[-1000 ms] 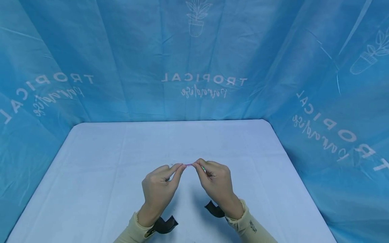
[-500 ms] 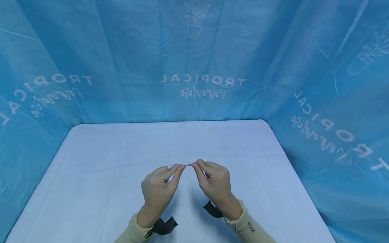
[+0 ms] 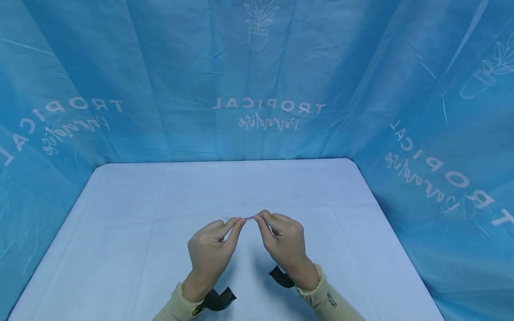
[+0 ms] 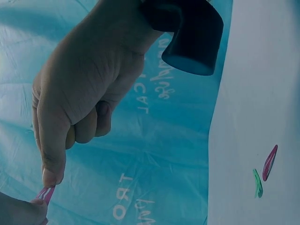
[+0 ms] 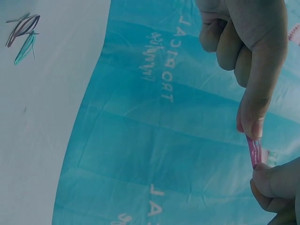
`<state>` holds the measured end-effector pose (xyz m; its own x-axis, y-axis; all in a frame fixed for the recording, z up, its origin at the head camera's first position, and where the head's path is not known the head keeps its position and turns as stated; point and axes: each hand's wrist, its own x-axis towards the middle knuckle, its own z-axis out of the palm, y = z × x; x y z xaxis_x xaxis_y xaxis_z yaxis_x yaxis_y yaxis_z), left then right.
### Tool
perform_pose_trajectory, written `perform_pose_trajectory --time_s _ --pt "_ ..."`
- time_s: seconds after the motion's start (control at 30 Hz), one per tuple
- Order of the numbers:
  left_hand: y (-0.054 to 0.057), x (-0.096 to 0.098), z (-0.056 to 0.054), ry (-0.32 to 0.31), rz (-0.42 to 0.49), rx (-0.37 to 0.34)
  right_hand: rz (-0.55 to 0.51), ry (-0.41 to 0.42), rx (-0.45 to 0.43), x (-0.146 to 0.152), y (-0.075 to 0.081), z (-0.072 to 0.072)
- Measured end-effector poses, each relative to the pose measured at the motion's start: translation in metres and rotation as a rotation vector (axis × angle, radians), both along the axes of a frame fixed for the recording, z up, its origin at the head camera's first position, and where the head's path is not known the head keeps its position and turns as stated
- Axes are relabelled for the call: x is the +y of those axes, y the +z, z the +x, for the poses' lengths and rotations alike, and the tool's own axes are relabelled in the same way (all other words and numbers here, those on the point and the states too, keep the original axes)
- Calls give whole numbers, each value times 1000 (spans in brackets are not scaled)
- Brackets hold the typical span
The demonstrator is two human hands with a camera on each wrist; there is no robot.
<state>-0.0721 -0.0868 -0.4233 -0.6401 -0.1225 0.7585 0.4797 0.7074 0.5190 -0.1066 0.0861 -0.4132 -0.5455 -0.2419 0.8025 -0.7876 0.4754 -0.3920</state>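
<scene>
Between my hands, above the table, is a small pink snap hair clip. My left hand pinches one end of it between thumb and index finger. The other end is pinched the same way by my right hand. Close up in the right wrist view, the middle of the pink clip shows between the two sets of fingertips, which cover its ends. The fingertips of both hands stand a short way apart.
A dark pink hair clip and a green hair clip lie close together on the white-covered table. A blue printed curtain surrounds the table's back and sides. Each wrist carries a black mount.
</scene>
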Motion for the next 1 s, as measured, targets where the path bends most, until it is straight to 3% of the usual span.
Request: perform_pose_trajectory --time_s 0.63,0.9,1.0 --pt "-2 2 -1 23 -11 43 -6 -29 10 -3 0 2" --pt "-2 2 -3 38 -33 109 15 -43 43 -5 -4 2" --pt "-2 1 -3 30 -31 103 23 -49 49 -5 -5 1"
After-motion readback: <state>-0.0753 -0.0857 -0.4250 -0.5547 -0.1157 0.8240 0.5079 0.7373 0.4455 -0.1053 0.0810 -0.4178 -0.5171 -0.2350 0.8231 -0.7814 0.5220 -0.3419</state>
